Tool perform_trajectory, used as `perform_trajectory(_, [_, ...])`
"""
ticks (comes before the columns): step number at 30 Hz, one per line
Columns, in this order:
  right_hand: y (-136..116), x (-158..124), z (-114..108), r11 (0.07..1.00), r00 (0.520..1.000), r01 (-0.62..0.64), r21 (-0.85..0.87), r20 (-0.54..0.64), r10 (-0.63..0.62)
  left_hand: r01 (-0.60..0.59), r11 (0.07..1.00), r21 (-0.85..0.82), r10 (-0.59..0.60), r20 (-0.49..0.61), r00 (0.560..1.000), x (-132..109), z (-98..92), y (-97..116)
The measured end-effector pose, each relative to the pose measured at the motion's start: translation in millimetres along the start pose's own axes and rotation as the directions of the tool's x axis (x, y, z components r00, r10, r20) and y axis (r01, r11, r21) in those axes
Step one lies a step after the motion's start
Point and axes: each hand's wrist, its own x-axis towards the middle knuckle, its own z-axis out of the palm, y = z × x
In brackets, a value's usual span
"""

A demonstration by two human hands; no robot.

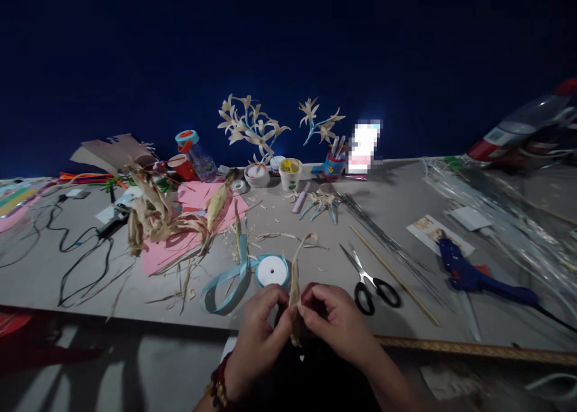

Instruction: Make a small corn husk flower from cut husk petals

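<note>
A long, pale strip of dried corn husk [295, 280] stands upright between my hands at the table's front edge, its top end curling over to the right. My left hand [265, 325] pinches it from the left between thumb and finger. From the right, my right hand [331, 316] grips the same strip close beside, the thumbs nearly touching. Just beyond my left hand lies a spool of light blue ribbon [271, 271], with a loose ribbon loop [220, 289] to its left. Black-handled scissors [369, 283] lie open to the right of my right hand.
Dried husks [155, 214] lie on pink paper [192, 196] at left. Husk flowers [252, 124] stand at the back near a white cup [290, 175]. Thin wires [387, 238], a wooden stick [396, 274] and a blue glue gun [482, 280] lie at right.
</note>
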Motion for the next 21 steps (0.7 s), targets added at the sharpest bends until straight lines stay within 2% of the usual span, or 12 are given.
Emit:
perform_trajectory(9, [-3,-3,2,0.973,0.998,0.061,-0.221,-0.006,-0.064,-0.089,0.995,0.05,0.087,0.037,0.995,2,1.0,-3])
perform_trajectory(12, [-1,-3,6,0.948,0.988,0.107,-0.299,-0.075,-0.136,-0.117,0.993,-0.008,0.117,0.065,0.991,-1,0.3,2])
perform_trajectory(15, [9,0,-1,0.911,0.965,0.083,-0.405,-0.195,-0.175,-0.057,0.986,-0.156,0.078,0.129,0.989,-7,-4.1,9])
perform_trajectory(18, [25,0,-35,0.875,0.896,0.001,-0.484,-0.388,-0.216,0.084,0.915,-0.395,-0.006,0.195,0.981,-18,-16.0,9])
perform_trajectory(20, [37,-7,-72,0.854,0.795,-0.112,-0.508,-0.562,-0.23,0.159,0.804,-0.572,-0.048,0.204,0.978,-26,-30.3,3])
perform_trajectory(21, [43,-13,-92,0.839,0.734,-0.202,-0.505,-0.645,-0.211,0.154,0.765,-0.625,-0.066,0.161,0.985,-28,-39.5,-1])
